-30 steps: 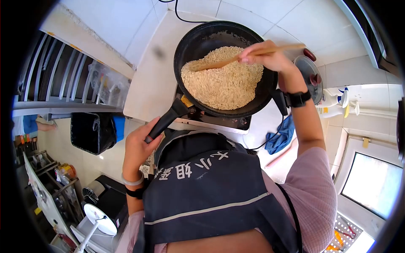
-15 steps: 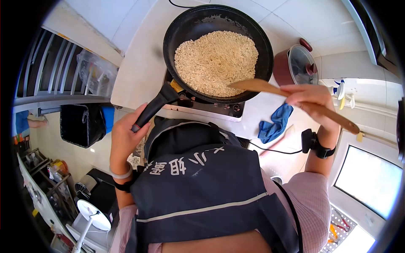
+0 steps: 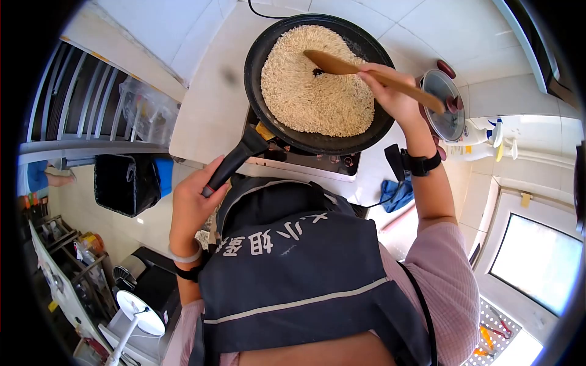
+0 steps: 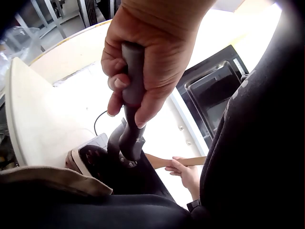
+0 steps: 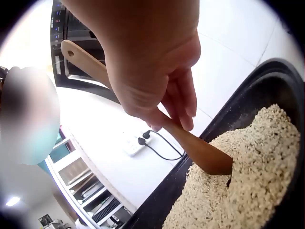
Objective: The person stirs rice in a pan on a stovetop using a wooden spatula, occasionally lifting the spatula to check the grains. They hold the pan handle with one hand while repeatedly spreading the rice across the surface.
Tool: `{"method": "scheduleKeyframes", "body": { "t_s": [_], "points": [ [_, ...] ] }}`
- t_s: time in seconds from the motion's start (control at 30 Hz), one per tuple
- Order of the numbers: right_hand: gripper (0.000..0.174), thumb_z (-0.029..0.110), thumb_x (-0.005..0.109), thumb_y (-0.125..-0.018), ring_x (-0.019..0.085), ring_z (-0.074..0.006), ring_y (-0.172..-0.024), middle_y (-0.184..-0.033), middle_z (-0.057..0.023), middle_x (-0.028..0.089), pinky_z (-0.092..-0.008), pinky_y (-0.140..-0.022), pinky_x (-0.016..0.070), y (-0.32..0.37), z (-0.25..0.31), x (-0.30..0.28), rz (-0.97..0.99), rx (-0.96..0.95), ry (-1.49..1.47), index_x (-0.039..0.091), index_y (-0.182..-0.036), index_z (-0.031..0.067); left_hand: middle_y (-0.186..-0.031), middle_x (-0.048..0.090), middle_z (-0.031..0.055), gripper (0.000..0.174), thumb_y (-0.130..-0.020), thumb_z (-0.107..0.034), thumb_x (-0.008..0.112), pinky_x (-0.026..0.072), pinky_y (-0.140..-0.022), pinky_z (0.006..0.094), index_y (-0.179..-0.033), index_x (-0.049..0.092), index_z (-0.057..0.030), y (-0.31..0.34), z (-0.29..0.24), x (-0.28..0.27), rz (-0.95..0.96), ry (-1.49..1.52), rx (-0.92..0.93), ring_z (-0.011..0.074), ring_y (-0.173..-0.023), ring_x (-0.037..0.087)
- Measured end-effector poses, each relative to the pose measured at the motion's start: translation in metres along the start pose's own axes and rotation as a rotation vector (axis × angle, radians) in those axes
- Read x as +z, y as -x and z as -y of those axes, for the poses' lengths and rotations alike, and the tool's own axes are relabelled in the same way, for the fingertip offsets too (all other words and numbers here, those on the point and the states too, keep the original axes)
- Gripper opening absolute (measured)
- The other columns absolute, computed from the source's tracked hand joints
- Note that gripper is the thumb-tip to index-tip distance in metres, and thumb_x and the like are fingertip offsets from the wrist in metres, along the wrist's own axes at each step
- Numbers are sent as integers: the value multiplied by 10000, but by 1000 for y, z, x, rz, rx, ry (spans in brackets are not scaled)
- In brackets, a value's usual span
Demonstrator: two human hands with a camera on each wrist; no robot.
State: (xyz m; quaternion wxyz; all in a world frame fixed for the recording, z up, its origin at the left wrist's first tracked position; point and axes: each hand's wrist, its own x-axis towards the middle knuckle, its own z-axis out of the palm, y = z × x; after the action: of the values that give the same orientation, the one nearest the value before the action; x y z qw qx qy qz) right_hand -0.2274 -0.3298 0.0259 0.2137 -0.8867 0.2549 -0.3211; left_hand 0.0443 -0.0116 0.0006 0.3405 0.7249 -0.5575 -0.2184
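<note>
My left hand [image 3: 193,202] grips the black handle [image 3: 235,160] of a deep, dark frying pan [image 3: 252,91]; the left wrist view shows the fingers wrapped around that handle [image 4: 134,71]. A broad bed of small pale beige grains [image 3: 305,107] fills much of the pan. Over the pan's right side, my right hand [image 3: 395,97] holds a wooden spatula [image 3: 332,63] by its shaft. In the right wrist view the spatula blade [image 5: 209,157] is dug into the grains [image 5: 257,181]. A small dark patch of pan bottom shows beside the blade.
Under the pan sits a cooktop [image 3: 329,166] on the pale counter [image 3: 204,116]. A lidded maroon pot [image 3: 441,100] stands right of the pan. Below it lie a blue cloth [image 3: 395,195] and a black cord. A black-lined bin [image 3: 119,189] stands at left on the floor.
The right hand swung the spatula off to the right, then back into the pan's upper middle. The grains have shifted and spread toward the far rim. The left hand keeps hold of the handle.
</note>
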Motion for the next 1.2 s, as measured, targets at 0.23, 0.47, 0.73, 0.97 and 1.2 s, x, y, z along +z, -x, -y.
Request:
{"method": "scheduleKeyframes", "body": {
  "t_s": [0.23,0.47,0.73,0.97,1.2],
  "points": [
    [247,181,676,-941,712,-150,-742,-899,-100,718,-225,-629,550,31,14,-57,-364,465,-311,691,-1061,-34,-772,629,106,538,-740,-42,773,473,-603,294,-1260,644,-89,-3,-2,-1,1,-20,-11,207,-605,577],
    [244,155,676,-937,715,-167,-711,-882,-121,705,-223,-581,556,55,-17,-47,-516,666,-299,671,-1025,-73,-752,609,103,536,-744,-45,775,461,-591,294,-1262,641,-89,-4,1,-4,32,-19,-44,209,-598,556],
    [286,154,659,-944,733,-252,-774,-948,-154,694,-265,-583,579,-4,-37,27,-400,690,-684,626,-1111,-76,-754,607,108,535,-744,-44,776,457,-599,292,-1261,640,-79,-3,-1,-3,35,-6,-49,216,-601,547],
    [131,119,687,-911,720,-153,-811,-913,-111,726,-280,-646,541,23,7,17,33,277,-199,739,-1013,55,-764,619,120,533,-741,-50,775,471,-617,302,-1257,643,-82,-1,-2,-2,26,-4,-49,225,-621,571],
    [185,-19,725,-796,723,-269,-811,-1074,-166,720,-285,-695,559,52,53,-36,292,-154,-85,721,-980,6,-778,636,113,540,-746,-50,775,475,-612,296,-1267,640,-92,0,1,-1,20,10,-56,212,-616,577]
  ]
}}
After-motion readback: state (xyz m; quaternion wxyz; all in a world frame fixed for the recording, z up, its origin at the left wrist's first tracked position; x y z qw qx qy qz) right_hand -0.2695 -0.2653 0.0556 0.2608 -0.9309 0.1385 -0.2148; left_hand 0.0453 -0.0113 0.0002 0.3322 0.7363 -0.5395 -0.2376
